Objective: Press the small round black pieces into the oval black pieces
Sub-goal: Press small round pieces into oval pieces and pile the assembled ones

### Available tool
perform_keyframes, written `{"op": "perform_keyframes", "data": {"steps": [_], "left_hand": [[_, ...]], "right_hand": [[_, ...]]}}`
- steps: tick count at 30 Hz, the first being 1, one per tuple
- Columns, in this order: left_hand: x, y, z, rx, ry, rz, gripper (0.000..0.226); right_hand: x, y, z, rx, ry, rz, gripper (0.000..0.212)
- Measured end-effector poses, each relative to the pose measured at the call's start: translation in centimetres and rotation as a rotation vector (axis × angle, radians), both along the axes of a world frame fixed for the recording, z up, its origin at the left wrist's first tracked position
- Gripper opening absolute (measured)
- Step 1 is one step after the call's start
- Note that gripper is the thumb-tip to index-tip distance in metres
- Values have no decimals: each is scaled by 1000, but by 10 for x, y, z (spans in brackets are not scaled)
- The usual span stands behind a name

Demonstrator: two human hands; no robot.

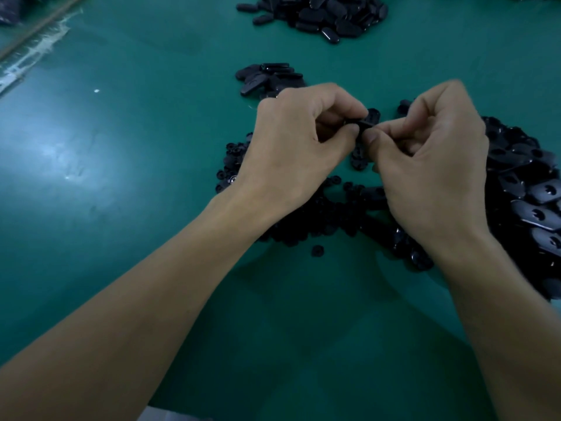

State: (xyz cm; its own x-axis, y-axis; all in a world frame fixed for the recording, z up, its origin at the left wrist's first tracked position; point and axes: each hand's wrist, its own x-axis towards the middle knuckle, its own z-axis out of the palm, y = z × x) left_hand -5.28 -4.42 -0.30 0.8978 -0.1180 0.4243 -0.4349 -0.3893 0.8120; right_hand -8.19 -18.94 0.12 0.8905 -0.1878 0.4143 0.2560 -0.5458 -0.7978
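Note:
An oval black piece (371,117) is held above the green table, between my two hands. My left hand (299,141) pinches its left end with thumb and curled fingers. My right hand (431,156) pinches the right end, thumb tip against it. Whether a small round piece sits between my fingers is hidden. Small round black pieces (315,220) lie heaped under my wrists, with one loose round piece (317,250) nearer me. A heap of oval pieces with holes (528,196) lies to the right.
A small group of oval pieces (268,78) lies just beyond my hands. A bigger pile of oval pieces (328,13) sits at the far edge. Clear plastic wrap (33,53) lies at the far left on the green table (121,147).

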Motion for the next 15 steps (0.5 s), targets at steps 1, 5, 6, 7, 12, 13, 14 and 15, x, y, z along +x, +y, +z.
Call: {"op": "perform_keyframes", "data": {"steps": [1, 5, 6, 7, 12, 13, 14, 15], "left_hand": [[0, 0, 0, -4, -1, 1, 16], [0, -2, -3, 2, -18, 11, 17], [0, -3, -3, 3, -26, 13, 17], [0, -3, -4, 3, -34, 14, 17], [-1, -4, -4, -10, -34, 9, 15], [0, -3, -4, -28, -16, 5, 16], [0, -2, -3, -46, 7, 0, 17], [1, -2, -3, -58, 26, -4, 20]], "right_hand": [[0, 0, 0, -5, -4, -9, 39], [0, 1, -2, -52, -25, -32, 39], [0, 1, -1, -54, -25, -28, 39], [0, 0, -1, -53, -23, -21, 38], [2, -3, 2, -13, 20, 35, 37], [3, -3, 2, 19, 30, 50, 36], [3, -3, 2, 44, 37, 59, 36], [3, -3, 2, 56, 41, 61, 36]]}}
